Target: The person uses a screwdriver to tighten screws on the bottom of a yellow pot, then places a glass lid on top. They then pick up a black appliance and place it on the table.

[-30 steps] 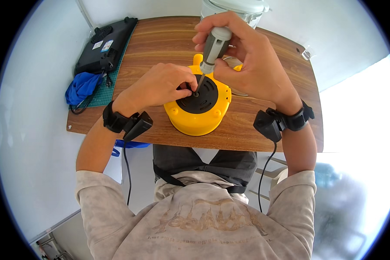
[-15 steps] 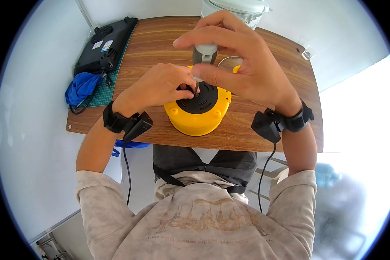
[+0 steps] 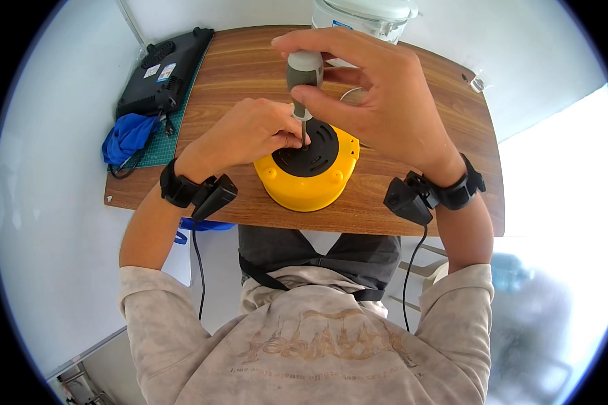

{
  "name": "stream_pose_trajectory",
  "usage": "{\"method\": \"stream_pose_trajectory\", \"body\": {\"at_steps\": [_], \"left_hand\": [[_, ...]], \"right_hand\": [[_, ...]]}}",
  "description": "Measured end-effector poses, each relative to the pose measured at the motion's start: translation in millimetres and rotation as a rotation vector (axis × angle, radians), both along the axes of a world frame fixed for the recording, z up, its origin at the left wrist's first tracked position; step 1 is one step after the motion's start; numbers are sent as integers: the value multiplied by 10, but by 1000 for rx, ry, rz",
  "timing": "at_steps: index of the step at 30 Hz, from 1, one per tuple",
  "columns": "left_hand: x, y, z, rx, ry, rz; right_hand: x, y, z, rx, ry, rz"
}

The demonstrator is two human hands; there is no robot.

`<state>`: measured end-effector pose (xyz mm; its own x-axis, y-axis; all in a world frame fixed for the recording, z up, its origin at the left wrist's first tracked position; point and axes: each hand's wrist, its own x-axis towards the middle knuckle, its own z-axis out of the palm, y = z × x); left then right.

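Yellow round housing (image 3: 304, 192) sits on the worktop (image 3: 375, 202), black slotted plate (image 3: 312, 164) upward. The right hand (image 3: 388, 101) grips a screwdriver (image 3: 304, 73) standing over it; the left hand (image 3: 253, 129) curls beside the shaft (image 3: 303, 133), whether pinching it I can't tell.

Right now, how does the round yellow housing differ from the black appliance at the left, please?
The yellow housing is round; the black appliance is boxy. The housing stands directly on the wooden table, the appliance on a green mat. The screwdriver and left hand are at the housing's black plate; neither hand is near the appliance. Both have vent slots.
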<state>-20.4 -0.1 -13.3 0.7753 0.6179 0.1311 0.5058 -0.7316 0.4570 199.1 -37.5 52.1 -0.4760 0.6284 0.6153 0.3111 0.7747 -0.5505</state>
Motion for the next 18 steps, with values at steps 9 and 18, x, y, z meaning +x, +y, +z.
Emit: {"method": "stream_pose_trajectory", "body": {"at_steps": [9, 18], "left_hand": [[6, 6, -7, -30, -27, -16], [14, 2, -1, -9, 6, -1]], "right_hand": [[39, 25, 9, 5, 19, -6], [32, 38, 1, 39, -7, 6]]}}
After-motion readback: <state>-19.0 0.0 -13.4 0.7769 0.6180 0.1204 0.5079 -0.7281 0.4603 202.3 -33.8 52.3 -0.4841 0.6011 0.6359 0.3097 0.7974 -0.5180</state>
